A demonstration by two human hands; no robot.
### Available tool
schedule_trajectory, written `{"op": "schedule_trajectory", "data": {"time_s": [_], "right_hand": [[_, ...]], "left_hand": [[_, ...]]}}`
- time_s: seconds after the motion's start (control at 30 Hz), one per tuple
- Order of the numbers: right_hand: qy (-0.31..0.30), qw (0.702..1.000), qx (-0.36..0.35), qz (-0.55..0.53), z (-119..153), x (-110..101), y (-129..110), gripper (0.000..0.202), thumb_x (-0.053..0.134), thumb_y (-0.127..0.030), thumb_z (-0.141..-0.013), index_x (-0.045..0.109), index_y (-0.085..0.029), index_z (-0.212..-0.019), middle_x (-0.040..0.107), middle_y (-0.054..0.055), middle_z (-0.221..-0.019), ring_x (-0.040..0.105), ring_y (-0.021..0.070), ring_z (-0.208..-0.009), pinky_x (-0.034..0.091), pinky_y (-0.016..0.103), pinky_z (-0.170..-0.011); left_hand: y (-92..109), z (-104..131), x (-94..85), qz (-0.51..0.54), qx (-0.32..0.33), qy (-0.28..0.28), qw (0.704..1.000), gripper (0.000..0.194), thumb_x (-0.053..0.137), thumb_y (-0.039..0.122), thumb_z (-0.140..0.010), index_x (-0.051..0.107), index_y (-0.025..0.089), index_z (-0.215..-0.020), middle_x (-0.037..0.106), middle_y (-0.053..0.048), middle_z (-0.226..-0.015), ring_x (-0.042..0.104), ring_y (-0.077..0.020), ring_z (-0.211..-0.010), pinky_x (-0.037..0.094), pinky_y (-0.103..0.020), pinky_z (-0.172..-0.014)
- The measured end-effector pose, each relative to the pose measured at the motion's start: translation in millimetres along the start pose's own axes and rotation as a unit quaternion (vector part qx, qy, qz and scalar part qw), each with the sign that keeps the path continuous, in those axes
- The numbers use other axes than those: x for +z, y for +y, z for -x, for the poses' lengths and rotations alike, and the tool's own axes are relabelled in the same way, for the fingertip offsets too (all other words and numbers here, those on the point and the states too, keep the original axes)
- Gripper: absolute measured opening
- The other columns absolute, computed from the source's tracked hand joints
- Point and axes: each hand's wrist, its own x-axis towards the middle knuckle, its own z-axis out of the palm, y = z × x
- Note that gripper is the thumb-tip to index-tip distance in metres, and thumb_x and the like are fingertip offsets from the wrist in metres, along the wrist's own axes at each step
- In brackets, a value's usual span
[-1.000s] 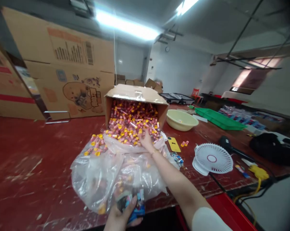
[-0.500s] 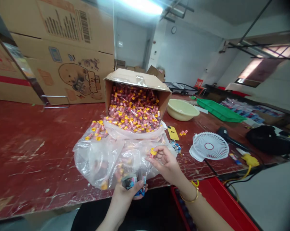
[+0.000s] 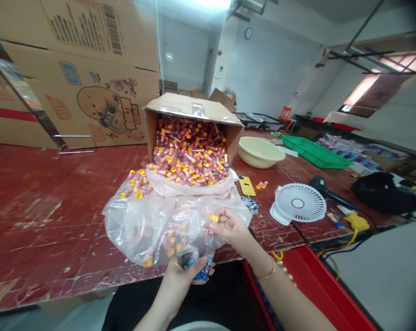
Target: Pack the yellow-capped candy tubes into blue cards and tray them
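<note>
My left hand (image 3: 180, 281) is closed around small blue printed packets (image 3: 188, 260) in front of the table's near edge. Just above it, my right hand (image 3: 232, 228) pinches a small pink-labelled tube with a yellow cap (image 3: 213, 219). The tube stands roughly upright, its lower end close to the packets; whether they touch I cannot tell. Behind both hands, a cardboard box (image 3: 194, 106) lies on its side, full of similar tubes (image 3: 194, 156). Its translucent plastic liner (image 3: 139, 230) spills toward me, with several tubes lying on its left part.
Right of the box are a cream basin (image 3: 261, 154), a yellow phone (image 3: 246, 185), a white fan (image 3: 299, 203) and a green tray (image 3: 314, 151). A large carton (image 3: 100, 69) stands back left. A red bin (image 3: 318, 285) is at my lower right.
My right hand has lowered the tube slightly and turned it more upright, bringing it nearer the packets. My left hand stays closed on them. The view has shifted a little.
</note>
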Motion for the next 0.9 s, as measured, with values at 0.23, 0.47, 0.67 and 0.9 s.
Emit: {"op": "schedule_trajectory", "data": {"time_s": [0.23, 0.47, 0.67, 0.9], "right_hand": [[-0.005, 0.967, -0.144, 0.209, 19, -4, -15, 0.018, 0.063, -0.029, -0.082, 0.050, -0.022, -0.092, 0.058, 0.003, -0.087, 0.059, 0.0158, -0.082, 0.049, 0.030, -0.076], [0.001, 0.988, -0.080, 0.131, 26, -2, -9, 0.020, 0.057, -0.033, -0.086, 0.041, -0.023, -0.089, 0.049, -0.004, -0.076, 0.049, 0.0094, -0.060, 0.043, 0.023, -0.057], [-0.043, 0.992, 0.012, 0.120, 33, -3, 5, 0.039, 0.073, -0.036, -0.073, 0.037, -0.022, -0.078, 0.055, -0.004, -0.077, 0.047, 0.0082, -0.057, 0.038, 0.020, -0.050], [-0.072, 0.989, 0.009, 0.128, 35, -8, -4, 0.038, 0.073, -0.033, -0.073, 0.037, -0.022, -0.076, 0.055, -0.004, -0.073, 0.047, 0.0095, -0.061, 0.041, 0.022, -0.055]], "left_hand": [[-6, -3, 0.0, -0.077, 0.039, 0.034, 0.996, 0.037, 0.075, 0.046, -0.063, 0.069, 0.014, -0.080, 0.075, -0.007, -0.068, 0.072, -0.0259, -0.068, 0.054, -0.029, -0.056], [0, 0, 3.2, -0.049, 0.008, -0.003, 0.999, 0.040, 0.070, 0.045, -0.070, 0.069, 0.011, -0.090, 0.076, -0.010, -0.074, 0.071, -0.0254, -0.074, 0.057, -0.031, -0.061], [2, 5, 3.8, -0.023, -0.035, -0.035, 0.999, 0.045, 0.069, 0.048, -0.070, 0.069, 0.012, -0.096, 0.076, -0.013, -0.087, 0.071, -0.0260, -0.079, 0.057, -0.032, -0.062], [1, 2, 1.5, -0.008, -0.069, -0.041, 0.997, 0.047, 0.068, 0.049, -0.071, 0.069, 0.012, -0.099, 0.075, -0.015, -0.090, 0.070, -0.0275, -0.082, 0.057, -0.034, -0.061]]}}
